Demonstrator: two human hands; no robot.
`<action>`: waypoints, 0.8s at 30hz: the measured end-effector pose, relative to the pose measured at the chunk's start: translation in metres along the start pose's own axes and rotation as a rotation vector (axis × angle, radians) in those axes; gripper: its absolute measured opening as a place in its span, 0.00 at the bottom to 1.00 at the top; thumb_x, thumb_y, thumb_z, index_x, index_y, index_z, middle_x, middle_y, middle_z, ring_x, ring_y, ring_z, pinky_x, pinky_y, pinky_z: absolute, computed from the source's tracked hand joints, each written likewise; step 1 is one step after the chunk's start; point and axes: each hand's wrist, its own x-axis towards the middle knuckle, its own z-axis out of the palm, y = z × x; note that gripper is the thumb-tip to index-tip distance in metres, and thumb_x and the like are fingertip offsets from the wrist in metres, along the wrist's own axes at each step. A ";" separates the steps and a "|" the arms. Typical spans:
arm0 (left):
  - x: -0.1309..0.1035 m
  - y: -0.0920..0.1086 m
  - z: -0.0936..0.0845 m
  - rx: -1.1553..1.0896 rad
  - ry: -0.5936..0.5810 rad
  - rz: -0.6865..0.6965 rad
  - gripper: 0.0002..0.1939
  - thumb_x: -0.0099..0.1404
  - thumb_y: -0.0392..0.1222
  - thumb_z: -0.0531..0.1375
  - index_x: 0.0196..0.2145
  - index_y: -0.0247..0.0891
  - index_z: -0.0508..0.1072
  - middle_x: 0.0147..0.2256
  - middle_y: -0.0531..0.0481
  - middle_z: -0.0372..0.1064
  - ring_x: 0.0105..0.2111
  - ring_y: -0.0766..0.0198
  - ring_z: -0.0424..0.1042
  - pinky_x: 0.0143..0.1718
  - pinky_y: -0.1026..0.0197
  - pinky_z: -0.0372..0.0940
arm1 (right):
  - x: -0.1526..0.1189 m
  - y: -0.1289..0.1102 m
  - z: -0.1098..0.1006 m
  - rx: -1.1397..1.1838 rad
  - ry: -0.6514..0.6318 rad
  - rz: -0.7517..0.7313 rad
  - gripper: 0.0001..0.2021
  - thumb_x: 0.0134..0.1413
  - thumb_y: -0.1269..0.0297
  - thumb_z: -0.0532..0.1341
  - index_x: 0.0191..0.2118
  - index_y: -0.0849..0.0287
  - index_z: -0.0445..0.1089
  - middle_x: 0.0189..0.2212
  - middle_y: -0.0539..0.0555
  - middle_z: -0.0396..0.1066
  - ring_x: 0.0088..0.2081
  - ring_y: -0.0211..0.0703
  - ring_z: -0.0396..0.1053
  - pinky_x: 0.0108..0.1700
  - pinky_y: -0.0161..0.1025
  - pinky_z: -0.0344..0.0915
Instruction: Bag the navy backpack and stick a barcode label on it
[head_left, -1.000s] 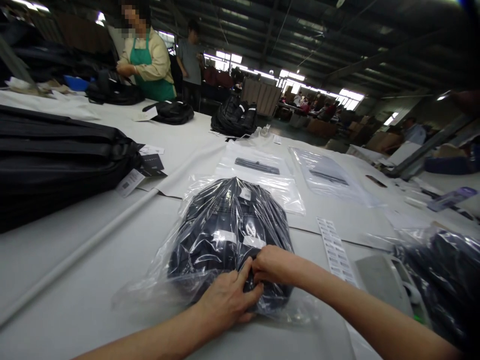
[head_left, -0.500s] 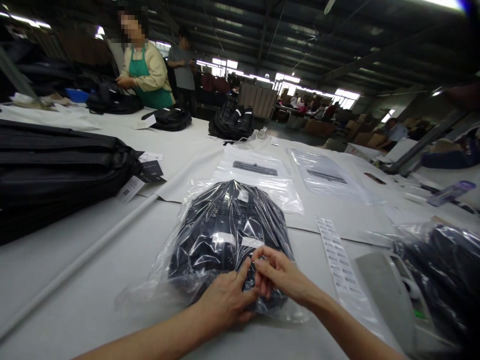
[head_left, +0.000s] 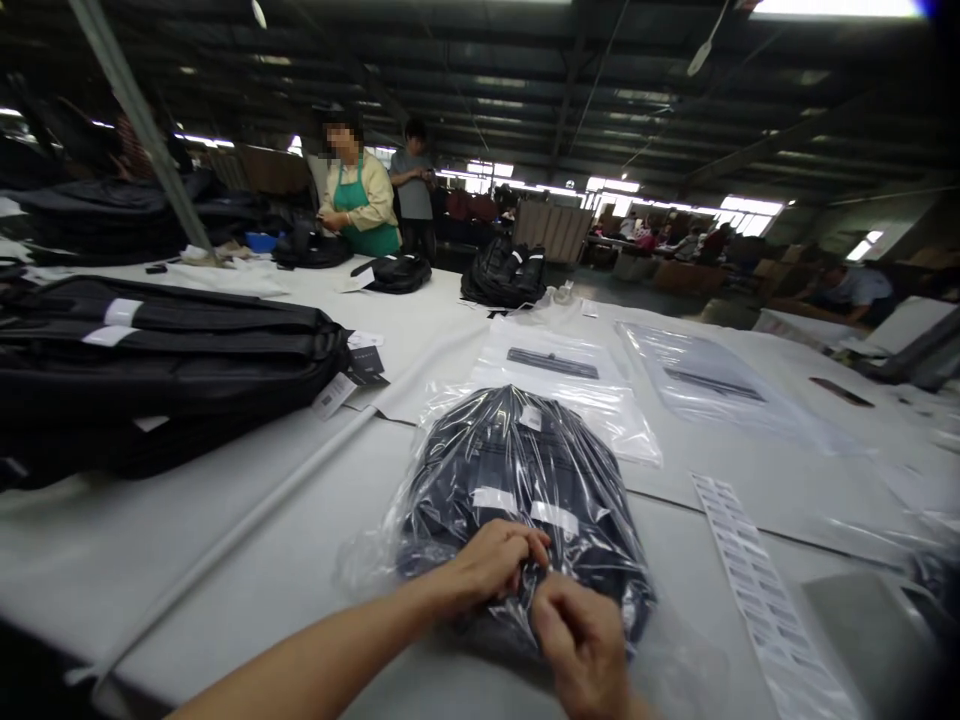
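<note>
A black backpack [head_left: 570, 460] with white-wrapped straps lies inside a clear plastic bag [head_left: 409, 510] on the white table in front of me. My left hand [head_left: 499, 568] is over the near part of the backpack, its fingers bent and pinching the plastic. Close beside it on the right, my right hand [head_left: 581, 635] is closed in a fist against the bag's near side. Its fingertips are partly hidden, and it seems to grip the plastic too. The bag is crumpled beyond the left side of the backpack.
Black backpacks [head_left: 225, 370] with tags lie at left. Flat zip bags [head_left: 555, 395] are behind the wrapped backpack. A label sheet [head_left: 757, 570] lies at right, near a grey device [head_left: 855, 630]. Across the table stands a person in a green apron [head_left: 356, 205]; another person [head_left: 412, 190] is behind.
The view has turned left, so the table's things sit further right. My right hand has come down and closed into a fist; my left hand's fingers have curled in on the plastic.
</note>
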 end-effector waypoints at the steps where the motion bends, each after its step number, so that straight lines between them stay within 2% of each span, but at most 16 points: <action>1: 0.007 -0.002 -0.001 -0.098 0.030 -0.071 0.13 0.51 0.36 0.48 0.27 0.34 0.72 0.29 0.49 0.71 0.15 0.72 0.58 0.16 0.68 0.52 | 0.001 0.001 0.008 -0.078 -0.114 -0.073 0.13 0.57 0.65 0.52 0.22 0.56 0.61 0.19 0.49 0.62 0.23 0.38 0.62 0.28 0.36 0.60; 3: 0.020 -0.005 -0.003 -0.183 0.078 -0.133 0.12 0.49 0.37 0.48 0.25 0.32 0.71 0.22 0.51 0.66 0.12 0.73 0.52 0.14 0.68 0.46 | 0.006 0.006 0.022 -0.182 -0.255 -0.114 0.14 0.57 0.66 0.51 0.22 0.57 0.63 0.21 0.51 0.64 0.26 0.40 0.64 0.32 0.37 0.61; 6: 0.030 0.000 -0.010 -0.208 0.140 -0.130 0.12 0.50 0.37 0.48 0.26 0.31 0.69 0.23 0.48 0.68 0.14 0.72 0.55 0.15 0.68 0.49 | 0.017 0.014 0.033 -0.218 -0.308 -0.035 0.11 0.58 0.66 0.50 0.30 0.57 0.69 0.31 0.55 0.67 0.34 0.43 0.67 0.37 0.38 0.63; 8: 0.022 0.009 -0.020 -0.217 0.215 -0.094 0.12 0.53 0.37 0.47 0.30 0.32 0.69 0.29 0.46 0.71 0.19 0.69 0.63 0.19 0.67 0.56 | 0.022 0.016 0.035 -0.243 -0.330 0.012 0.10 0.58 0.65 0.51 0.36 0.55 0.70 0.35 0.55 0.66 0.36 0.43 0.67 0.38 0.38 0.63; 10: -0.001 0.015 -0.030 -0.132 0.370 0.013 0.13 0.58 0.38 0.47 0.34 0.35 0.69 0.33 0.47 0.71 0.28 0.66 0.69 0.28 0.64 0.63 | 0.023 0.017 0.034 -0.293 -0.357 0.061 0.11 0.59 0.63 0.51 0.40 0.54 0.70 0.33 0.54 0.65 0.35 0.43 0.67 0.37 0.38 0.63; 12: -0.037 0.013 -0.036 0.184 0.575 0.262 0.12 0.62 0.39 0.48 0.37 0.37 0.70 0.36 0.47 0.71 0.36 0.62 0.70 0.39 0.58 0.64 | 0.022 0.017 0.033 -0.347 -0.377 0.100 0.11 0.60 0.62 0.51 0.40 0.52 0.70 0.30 0.52 0.63 0.32 0.41 0.66 0.35 0.38 0.62; 13: -0.056 0.008 -0.037 0.444 0.653 0.439 0.12 0.63 0.38 0.48 0.38 0.39 0.70 0.38 0.46 0.72 0.39 0.60 0.69 0.44 0.55 0.63 | 0.021 0.017 0.033 -0.365 -0.380 0.107 0.12 0.60 0.61 0.50 0.40 0.52 0.70 0.29 0.51 0.63 0.31 0.41 0.66 0.35 0.38 0.61; 14: -0.075 0.000 -0.038 0.719 0.633 0.609 0.12 0.63 0.37 0.49 0.39 0.40 0.70 0.39 0.46 0.72 0.42 0.58 0.69 0.47 0.52 0.62 | 0.021 0.017 0.034 -0.371 -0.379 0.106 0.11 0.60 0.61 0.50 0.40 0.52 0.70 0.30 0.51 0.62 0.31 0.41 0.66 0.35 0.38 0.61; 15: -0.090 -0.010 -0.038 0.974 0.551 0.746 0.13 0.63 0.36 0.50 0.42 0.42 0.70 0.42 0.47 0.72 0.43 0.57 0.69 0.48 0.51 0.62 | 0.020 0.017 0.034 -0.369 -0.375 0.101 0.11 0.61 0.61 0.50 0.40 0.52 0.70 0.30 0.50 0.62 0.31 0.40 0.66 0.36 0.37 0.61; 16: -0.101 -0.021 -0.038 1.183 0.508 0.801 0.15 0.63 0.35 0.51 0.46 0.43 0.69 0.45 0.47 0.71 0.46 0.56 0.67 0.50 0.49 0.61 | 0.020 0.016 0.034 -0.363 -0.370 0.097 0.11 0.61 0.62 0.50 0.40 0.51 0.70 0.30 0.50 0.62 0.32 0.40 0.66 0.36 0.37 0.61; 17: -0.108 -0.031 -0.039 1.355 0.477 0.799 0.17 0.63 0.36 0.52 0.49 0.42 0.68 0.48 0.46 0.69 0.49 0.54 0.66 0.51 0.47 0.60 | 0.020 0.016 0.035 -0.357 -0.366 0.092 0.11 0.61 0.62 0.50 0.40 0.51 0.70 0.30 0.50 0.63 0.32 0.40 0.65 0.36 0.37 0.61; 19: -0.111 -0.049 -0.043 1.577 0.481 0.695 0.21 0.64 0.39 0.53 0.55 0.39 0.63 0.53 0.44 0.65 0.53 0.51 0.62 0.53 0.46 0.59 | 0.020 0.016 0.035 -0.347 -0.360 0.088 0.11 0.60 0.62 0.51 0.41 0.51 0.70 0.30 0.50 0.63 0.32 0.40 0.66 0.35 0.37 0.61; 21: -0.107 -0.060 -0.050 1.671 0.488 0.594 0.22 0.65 0.42 0.53 0.57 0.37 0.61 0.56 0.43 0.61 0.55 0.51 0.60 0.54 0.46 0.59 | 0.021 0.017 0.035 -0.348 -0.347 0.088 0.11 0.60 0.61 0.51 0.42 0.51 0.70 0.30 0.51 0.63 0.32 0.41 0.66 0.36 0.38 0.61; 24: -0.101 -0.067 -0.057 1.710 0.485 0.531 0.23 0.66 0.42 0.53 0.58 0.41 0.59 0.59 0.45 0.56 0.57 0.51 0.57 0.54 0.45 0.58 | 0.022 0.018 0.035 -0.324 -0.322 0.090 0.12 0.59 0.62 0.51 0.43 0.52 0.71 0.30 0.52 0.65 0.33 0.42 0.67 0.37 0.38 0.62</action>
